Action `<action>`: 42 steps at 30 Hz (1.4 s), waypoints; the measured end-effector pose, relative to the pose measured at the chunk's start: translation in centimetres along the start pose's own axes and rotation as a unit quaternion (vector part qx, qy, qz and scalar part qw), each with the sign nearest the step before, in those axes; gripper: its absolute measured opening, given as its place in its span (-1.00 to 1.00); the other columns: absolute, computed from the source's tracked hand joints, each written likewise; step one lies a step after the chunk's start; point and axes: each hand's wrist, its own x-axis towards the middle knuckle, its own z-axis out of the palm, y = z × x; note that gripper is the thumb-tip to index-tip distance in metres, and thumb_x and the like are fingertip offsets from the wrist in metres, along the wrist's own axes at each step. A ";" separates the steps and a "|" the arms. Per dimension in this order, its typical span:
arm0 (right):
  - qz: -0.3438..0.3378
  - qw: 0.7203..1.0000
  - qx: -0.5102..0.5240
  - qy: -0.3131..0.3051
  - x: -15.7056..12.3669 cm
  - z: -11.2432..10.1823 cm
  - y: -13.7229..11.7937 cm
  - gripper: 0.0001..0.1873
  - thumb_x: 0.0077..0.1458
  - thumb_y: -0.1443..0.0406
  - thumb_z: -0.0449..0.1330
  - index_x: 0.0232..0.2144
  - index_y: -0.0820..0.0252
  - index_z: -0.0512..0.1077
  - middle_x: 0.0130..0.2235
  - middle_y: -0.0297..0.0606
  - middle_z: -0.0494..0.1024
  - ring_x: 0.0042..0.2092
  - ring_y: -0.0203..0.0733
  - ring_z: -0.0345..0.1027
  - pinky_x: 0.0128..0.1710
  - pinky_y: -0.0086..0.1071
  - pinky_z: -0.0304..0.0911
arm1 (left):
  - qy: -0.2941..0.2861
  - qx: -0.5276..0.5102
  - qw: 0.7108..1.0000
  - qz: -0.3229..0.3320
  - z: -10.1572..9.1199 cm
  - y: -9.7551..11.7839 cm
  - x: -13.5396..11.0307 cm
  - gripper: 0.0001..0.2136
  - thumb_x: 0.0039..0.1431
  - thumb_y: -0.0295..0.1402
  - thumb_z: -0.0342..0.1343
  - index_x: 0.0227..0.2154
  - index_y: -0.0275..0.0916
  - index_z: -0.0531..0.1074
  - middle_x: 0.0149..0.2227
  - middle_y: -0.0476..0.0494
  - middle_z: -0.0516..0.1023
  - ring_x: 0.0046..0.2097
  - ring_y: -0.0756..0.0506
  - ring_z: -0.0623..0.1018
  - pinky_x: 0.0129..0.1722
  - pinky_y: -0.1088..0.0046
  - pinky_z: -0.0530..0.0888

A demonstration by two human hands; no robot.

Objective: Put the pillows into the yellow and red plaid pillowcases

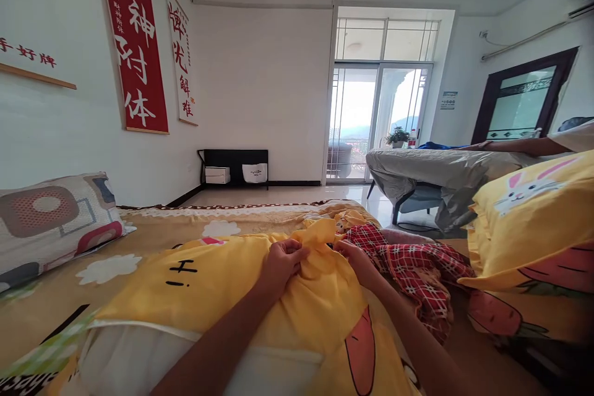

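Closest to where I stand, a white insert [139, 352] shows bare on the near part of the bed [171, 228], with a yellow cover [223, 275] drawn over its far part. I'd call it partly dressed: the near side remains exposed. The left hand [282, 265] has its fingers pinched on a fold of that cover; the right hand [355, 260] bends at the cloth beside it, though I can't tell whether its fingers grip. Red plaid cloth [420, 269] lies toward the bed's far right corner. Beyond, someone's arm [520, 147] rests on a grey-draped bench [399, 164].
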 end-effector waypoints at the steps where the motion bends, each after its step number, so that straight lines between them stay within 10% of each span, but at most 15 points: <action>1: -0.004 1.000 -0.003 0.020 -0.1 0.0 -0.4 -0.59 -0.10 -0.05 0.23 -0.58 0.17 0.40 -0.52 -0.31 0.42 -0.47 -0.26 0.21 -0.46 -0.39 0.16 | -0.002 0.040 0.999 0.005 0.0 -0.4 0.1 -0.65 -0.36 -0.21 0.39 -0.64 -0.27 0.32 -0.69 0.15 0.23 -0.65 0.16 0.11 -0.63 0.56 -0.02; 8: -0.084 0.986 -0.144 0.005 -1.9 3.0 -0.5 -0.63 0.03 0.00 0.14 -0.42 0.17 0.47 -0.40 -0.21 0.54 -0.37 -0.15 0.33 -0.34 -0.34 0.19 | -0.014 0.273 0.954 0.122 -0.8 -2.1 1.8 -0.73 -0.06 -0.15 0.19 -0.60 -0.26 0.38 -0.57 0.04 0.30 -0.51 0.04 0.27 -0.48 0.51 0.21; 12: -0.075 0.984 -0.153 0.056 -1.9 3.4 0.9 -0.61 0.09 0.02 0.04 -0.40 0.21 0.46 -0.46 -0.22 0.52 -0.45 -0.19 0.29 -0.41 -0.36 0.15 | 0.045 0.469 0.852 0.230 -2.5 -0.4 3.3 -0.79 0.16 -0.29 -0.01 -0.41 -0.26 0.48 -0.28 -0.17 0.48 -0.20 -0.10 0.44 -0.16 0.41 0.32; 15: -0.078 0.982 -0.161 0.065 -1.9 3.1 1.4 -0.63 0.09 0.03 0.04 -0.46 0.19 0.42 -0.51 -0.27 0.47 -0.46 -0.22 0.25 -0.43 -0.39 0.12 | -0.001 0.574 0.800 0.174 -4.0 0.4 4.5 -0.83 0.07 -0.32 0.10 -0.30 -0.23 0.50 -0.23 -0.19 0.54 -0.16 -0.15 0.48 -0.18 0.42 0.32; 20: -0.066 0.974 -0.194 0.101 -2.1 2.9 2.3 -0.64 0.12 0.04 -0.01 -0.48 0.15 0.37 -0.53 -0.27 0.44 -0.49 -0.22 0.19 -0.44 -0.38 0.08 | -0.015 0.596 0.796 0.107 -5.6 -0.3 6.4 -0.84 0.06 -0.43 0.06 -0.58 -0.23 0.46 -0.54 -0.07 0.50 -0.44 -0.05 0.44 -0.44 0.50 0.24; 32: -0.046 0.971 -0.226 0.059 -3.1 2.1 4.1 -0.59 0.10 -0.02 -0.02 -0.59 0.10 0.27 -0.56 -0.29 0.41 -0.51 -0.23 0.14 -0.47 -0.36 0.07 | 0.142 0.660 0.737 0.038 -9.9 -0.5 7.4 -0.81 0.21 -0.40 -0.09 -0.39 -0.25 0.42 -0.19 -0.31 0.53 -0.08 -0.22 0.46 -0.17 0.31 0.27; 38: 0.051 0.992 -0.065 -0.097 -3.5 -0.2 4.9 -0.53 -0.07 -0.11 0.18 -0.55 0.18 0.35 -0.59 -0.41 0.34 -0.54 -0.32 0.12 -0.54 -0.43 0.08 | 0.039 0.646 0.762 0.020 -10.8 -1.1 7.6 -0.84 0.15 -0.38 -0.04 -0.51 -0.21 0.35 -0.26 -0.15 0.54 -0.16 -0.13 0.47 -0.17 0.39 0.30; 42: 0.133 0.985 0.091 -0.061 -3.1 -1.3 6.0 -0.42 -0.01 -0.21 0.05 -0.47 0.18 0.42 -0.60 -0.37 0.36 -0.63 -0.32 0.13 -0.63 -0.42 0.08 | 0.002 0.611 0.791 0.025 -10.7 -1.2 7.0 -0.79 0.16 -0.38 -0.10 -0.58 -0.18 0.24 -0.41 -0.11 0.50 -0.32 -0.08 0.45 -0.30 0.47 0.29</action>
